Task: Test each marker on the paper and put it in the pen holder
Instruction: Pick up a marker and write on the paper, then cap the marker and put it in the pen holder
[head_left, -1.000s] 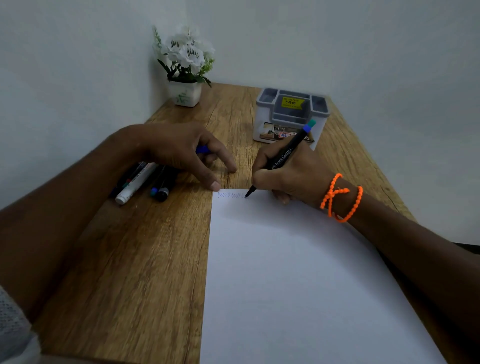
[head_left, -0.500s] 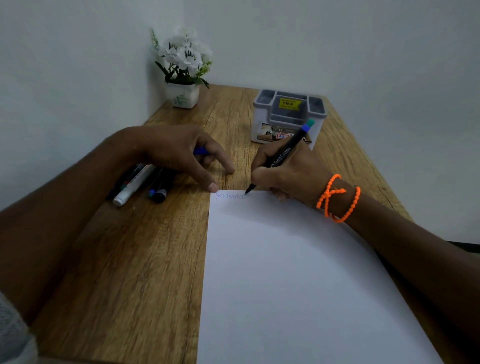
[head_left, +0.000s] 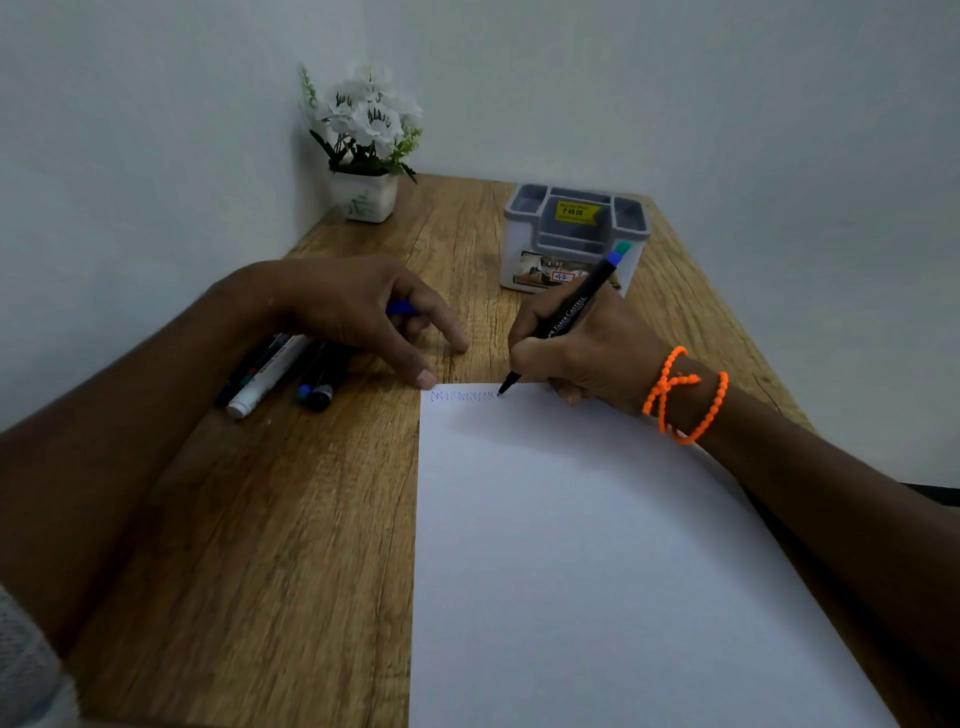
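Note:
My right hand (head_left: 582, 348) grips a black marker (head_left: 566, 317) with a blue-green end, its tip touching the top edge of the white paper (head_left: 597, 571) at the end of a faint blue zigzag line (head_left: 462, 396). My left hand (head_left: 353, 312) holds a blue cap (head_left: 400, 307) under its fingers while the index fingertip presses the paper's top left corner. Several more markers (head_left: 280, 374) lie on the table partly under my left hand. The grey pen holder (head_left: 571, 234) stands behind my right hand with nothing visible in its compartments.
A white pot of white flowers (head_left: 366, 150) stands in the back left corner of the wooden table (head_left: 260, 519). Walls close off the left and far sides. An orange bead bracelet (head_left: 680, 395) circles my right wrist.
The marker tip has stayed at the right end of the zigzag line, and the line looks the same length. Both hands remain in place; only the camera view shifted slightly.

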